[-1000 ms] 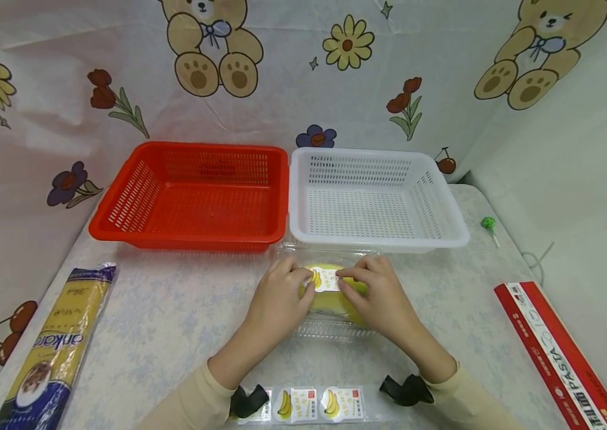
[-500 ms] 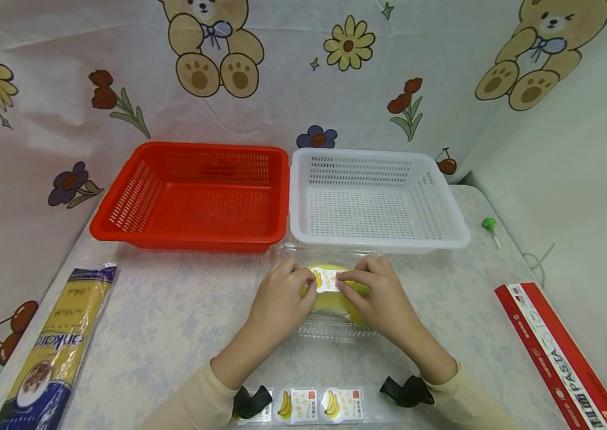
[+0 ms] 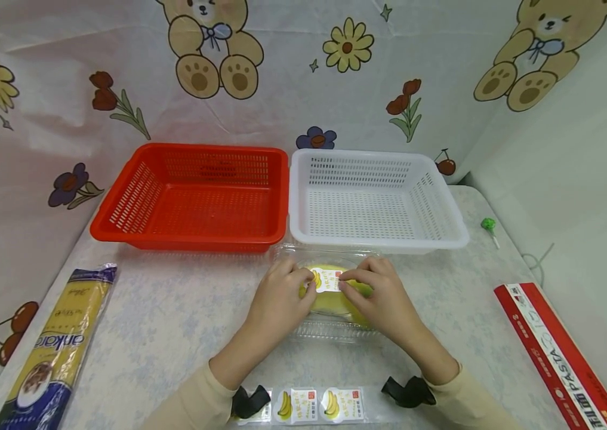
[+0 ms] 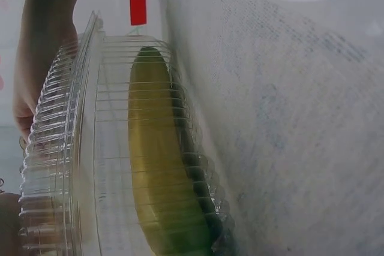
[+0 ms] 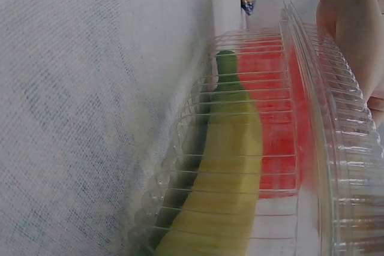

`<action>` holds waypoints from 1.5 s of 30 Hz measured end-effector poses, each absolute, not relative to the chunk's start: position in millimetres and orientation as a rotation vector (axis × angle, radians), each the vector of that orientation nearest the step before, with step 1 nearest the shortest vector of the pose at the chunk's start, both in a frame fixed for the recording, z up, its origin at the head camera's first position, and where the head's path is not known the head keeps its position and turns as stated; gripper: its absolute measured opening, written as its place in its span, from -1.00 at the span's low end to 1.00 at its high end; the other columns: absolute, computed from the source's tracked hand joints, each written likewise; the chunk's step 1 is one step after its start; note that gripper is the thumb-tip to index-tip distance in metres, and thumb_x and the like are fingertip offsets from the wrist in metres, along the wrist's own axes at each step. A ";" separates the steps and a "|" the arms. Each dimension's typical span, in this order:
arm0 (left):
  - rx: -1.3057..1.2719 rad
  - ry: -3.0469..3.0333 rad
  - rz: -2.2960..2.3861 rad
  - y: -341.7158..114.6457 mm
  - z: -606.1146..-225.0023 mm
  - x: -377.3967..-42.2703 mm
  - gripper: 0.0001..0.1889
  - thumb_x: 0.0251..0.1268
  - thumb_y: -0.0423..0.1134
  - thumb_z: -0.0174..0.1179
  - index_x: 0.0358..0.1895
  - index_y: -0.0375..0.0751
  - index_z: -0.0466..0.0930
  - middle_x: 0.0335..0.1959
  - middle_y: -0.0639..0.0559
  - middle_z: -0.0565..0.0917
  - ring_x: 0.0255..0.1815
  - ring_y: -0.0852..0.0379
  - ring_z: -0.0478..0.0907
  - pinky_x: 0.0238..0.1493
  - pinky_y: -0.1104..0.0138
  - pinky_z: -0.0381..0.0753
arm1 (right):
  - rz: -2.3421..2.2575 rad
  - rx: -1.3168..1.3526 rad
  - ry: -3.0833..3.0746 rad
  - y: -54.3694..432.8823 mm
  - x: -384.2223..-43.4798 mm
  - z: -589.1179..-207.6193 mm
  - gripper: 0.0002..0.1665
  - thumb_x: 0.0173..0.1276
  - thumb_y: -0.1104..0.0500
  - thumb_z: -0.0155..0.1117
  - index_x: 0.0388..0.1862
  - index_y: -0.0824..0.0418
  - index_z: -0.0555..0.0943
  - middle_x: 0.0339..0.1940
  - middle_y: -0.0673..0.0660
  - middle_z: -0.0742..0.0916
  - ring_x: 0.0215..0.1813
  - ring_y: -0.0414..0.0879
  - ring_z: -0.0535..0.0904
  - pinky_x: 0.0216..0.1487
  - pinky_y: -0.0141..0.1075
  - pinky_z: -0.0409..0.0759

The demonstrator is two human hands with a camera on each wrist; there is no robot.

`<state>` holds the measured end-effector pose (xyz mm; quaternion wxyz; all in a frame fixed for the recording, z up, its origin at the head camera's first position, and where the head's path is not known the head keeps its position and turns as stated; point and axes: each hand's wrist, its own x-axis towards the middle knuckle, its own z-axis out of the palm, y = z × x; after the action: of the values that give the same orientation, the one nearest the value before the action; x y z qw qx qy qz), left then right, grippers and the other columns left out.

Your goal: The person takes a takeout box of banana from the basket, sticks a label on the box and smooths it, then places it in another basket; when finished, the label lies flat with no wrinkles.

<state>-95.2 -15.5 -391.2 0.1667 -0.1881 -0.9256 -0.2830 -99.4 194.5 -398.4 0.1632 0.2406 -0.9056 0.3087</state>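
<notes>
Banana label (image 3: 327,279) held over the lid of a clear clamshell container (image 3: 330,330), at mid-desk, just in front of where the two baskets meet. Left end of label pinched between thumb and forefinger of the left hand (image 3: 280,294); right end pinched likewise by the right hand (image 3: 384,292). Whether the label is fully in contact with the lid cannot be told. Inside the container, a banana (image 4: 157,148) is seen through the ribbed plastic, laid lengthwise left to right, yellow with green toward both ends.

Red basket (image 3: 201,244) set along the far edge of the desk (image 3: 163,334), left half; white basket (image 3: 378,243) set beside it, right half. Toward the near edge, a label strip (image 3: 374,406) is laid flat between the forearms, partly covered at its left end; more banana labels are borne on it. Ankara pasta packet (image 3: 51,352) laid aslant by the left edge, print upside down. Red pasta box (image 3: 558,358) laid along the right edge. Green lollipop (image 3: 489,224) placed near the far right corner.
</notes>
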 end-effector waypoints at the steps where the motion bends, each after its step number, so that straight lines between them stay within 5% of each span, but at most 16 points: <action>1: -0.540 -2.635 -0.796 -15.2 -391.2 -95.1 -0.94 0.15 -0.32 0.32 -0.37 -0.14 0.78 -0.49 0.07 0.51 -0.44 0.15 0.43 -0.40 0.36 0.49 | 0.880 0.689 -2.585 194.2 -99.4 -398.5 -0.88 0.17 0.16 0.52 -0.29 0.10 0.78 -0.39 -0.04 0.59 -0.22 -0.19 0.37 -0.18 -0.29 0.36; 18: -0.583 -2.526 -0.877 -23.2 -389.8 -89.7 -0.95 0.13 -0.30 0.35 -0.37 -0.12 0.79 -0.41 0.09 0.53 -0.34 0.13 0.44 -0.28 0.33 0.51 | 0.900 0.648 -2.611 201.2 -96.9 -391.9 -0.80 0.22 0.16 0.49 -0.15 0.11 0.77 -0.35 -0.11 0.60 -0.19 -0.18 0.42 -0.22 -0.30 0.41; 22: -0.586 -2.465 -0.886 -29.9 -386.7 -86.4 -0.92 0.13 -0.28 0.34 -0.31 -0.11 0.78 -0.34 0.07 0.56 -0.28 0.10 0.43 0.07 0.23 0.57 | 0.892 0.576 -2.579 215.0 -99.2 -385.3 -0.74 0.24 0.20 0.46 -0.07 0.14 0.74 -0.35 -0.03 0.59 -0.21 -0.15 0.41 -0.29 -0.32 0.36; 25: -0.539 -2.481 -0.872 -37.9 -384.5 -83.1 -0.84 0.14 -0.24 0.32 -0.21 -0.11 0.78 -0.29 0.04 0.58 -0.27 0.09 0.43 0.05 0.21 0.57 | 0.854 0.503 -2.562 231.4 -103.6 -379.4 -0.69 0.26 0.21 0.44 0.00 0.15 0.72 -0.32 0.05 0.58 -0.20 -0.14 0.37 -0.36 -0.37 0.30; 28: -0.456 -2.544 -0.845 -47.4 -383.4 -79.4 -0.75 0.17 -0.16 0.31 -0.07 -0.05 0.76 -0.27 0.04 0.57 -0.27 0.09 0.42 -0.28 0.29 0.45 | 0.825 0.406 -2.583 250.9 -109.3 -372.4 -0.63 0.28 0.18 0.43 0.07 0.16 0.69 -0.28 0.11 0.55 -0.17 -0.11 0.35 -0.32 -0.35 0.29; 34: -0.241 -2.705 -0.839 -65.8 -385.9 -71.6 -0.53 0.22 0.06 0.28 0.21 0.09 0.61 -0.35 0.07 0.46 -0.35 0.13 0.35 -0.46 0.36 0.32 | 0.759 0.202 -2.711 292.9 -128.3 -361.6 -0.41 0.34 -0.02 0.36 0.30 0.17 0.55 -0.04 0.26 0.51 0.00 0.11 0.38 -0.16 -0.12 0.31; 45: -0.127 -3.042 -0.993 -75.5 -398.9 -64.5 -0.23 0.29 0.36 0.10 0.49 0.71 -0.11 -0.40 0.08 0.51 -0.40 0.15 0.39 -0.55 0.31 0.34 | 0.698 -0.067 -2.893 344.0 -168.1 -369.3 0.10 0.28 -0.32 0.29 0.62 0.08 0.07 0.42 0.50 0.16 0.37 0.47 0.04 0.04 0.38 0.23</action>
<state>-64.5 -75.5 -398.9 -0.0303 -0.0396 -0.9494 -0.3101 -168.1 344.0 -369.3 0.0824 -0.0224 -0.9685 0.2338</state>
